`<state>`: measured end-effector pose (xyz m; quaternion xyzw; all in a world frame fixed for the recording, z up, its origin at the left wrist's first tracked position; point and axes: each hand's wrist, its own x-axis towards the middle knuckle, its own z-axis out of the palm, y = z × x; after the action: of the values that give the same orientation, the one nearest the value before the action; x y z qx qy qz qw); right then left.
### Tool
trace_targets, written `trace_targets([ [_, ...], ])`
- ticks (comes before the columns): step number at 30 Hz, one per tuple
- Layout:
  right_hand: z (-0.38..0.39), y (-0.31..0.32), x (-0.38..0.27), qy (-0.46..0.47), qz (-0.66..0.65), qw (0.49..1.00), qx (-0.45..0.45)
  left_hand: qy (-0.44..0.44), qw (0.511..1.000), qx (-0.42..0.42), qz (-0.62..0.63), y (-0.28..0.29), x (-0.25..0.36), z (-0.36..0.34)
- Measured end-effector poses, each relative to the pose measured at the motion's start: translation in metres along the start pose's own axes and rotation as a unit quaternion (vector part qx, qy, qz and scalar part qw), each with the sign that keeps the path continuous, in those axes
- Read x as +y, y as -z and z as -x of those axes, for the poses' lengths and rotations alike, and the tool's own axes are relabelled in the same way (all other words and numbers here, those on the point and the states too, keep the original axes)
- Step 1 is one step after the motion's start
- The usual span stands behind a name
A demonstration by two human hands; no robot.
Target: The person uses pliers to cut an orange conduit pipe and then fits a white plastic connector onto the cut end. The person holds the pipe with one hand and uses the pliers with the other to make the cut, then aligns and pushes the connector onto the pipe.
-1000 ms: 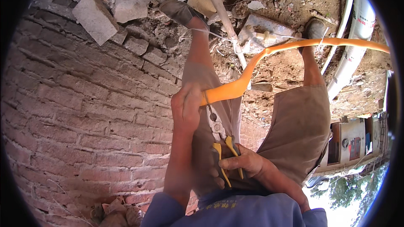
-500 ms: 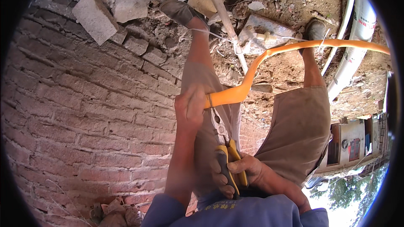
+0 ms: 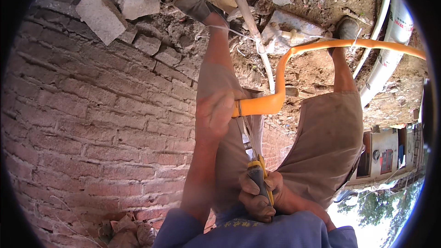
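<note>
My left hand [image 3: 214, 114] is closed around the end of a soft orange hose [image 3: 262, 105], over my left thigh. A thin dark wire [image 3: 239, 108] loops round the hose just beside my fingers. Below that loop, a pair of pliers [image 3: 258, 171] with yellow and black handles points up at the wire, its metal jaws at the wire's hanging ends. Whether the jaws grip the wire is too small to tell. My right hand [image 3: 261, 196] is wrapped round the plier handles, close to my shirt.
A brick wall [image 3: 96, 124] fills the left side. Ahead lie loose blocks [image 3: 102, 16], rubble and a wooden pole [image 3: 248, 18]. The hose runs off to the right, past a white pipe [image 3: 388, 59]. A metal-looking slab [image 3: 294, 32] lies between my feet.
The pliers have turned edge-on, with their handles now squeezed closer together in my right hand. Both hands and the hose end have shifted slightly right.
</note>
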<state>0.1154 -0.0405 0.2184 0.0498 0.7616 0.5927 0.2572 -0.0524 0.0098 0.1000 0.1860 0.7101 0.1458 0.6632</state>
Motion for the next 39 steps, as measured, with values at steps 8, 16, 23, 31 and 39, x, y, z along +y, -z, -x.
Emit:
trace_targets([
  [8, 0.010, 0.005, -0.012, -0.005, 0.147, 0.986, 0.083, 0.062, 0.998, 0.002, 0.027, -0.008, 0.002, -0.003],
  [16, 0.044, -0.016, -0.017, 0.035, 0.354, 0.880, 0.315, 0.116, 0.989, 0.062, 0.066, -0.008, 0.007, -0.023],
  [23, 0.034, -0.088, -0.063, 0.154, 0.817, 0.288, 0.475, 0.146, 0.985, 0.077, 0.043, -0.014, 0.015, -0.032],
  [31, 0.020, -0.085, -0.073, 0.154, 0.876, 0.072, 0.451, 0.125, 0.984, 0.112, 0.054, -0.026, 0.026, -0.043],
  [39, 0.001, -0.089, -0.063, 0.116, 0.856, 0.175, 0.473, 0.096, 0.988, 0.118, -0.024, -0.026, 0.017, -0.048],
])
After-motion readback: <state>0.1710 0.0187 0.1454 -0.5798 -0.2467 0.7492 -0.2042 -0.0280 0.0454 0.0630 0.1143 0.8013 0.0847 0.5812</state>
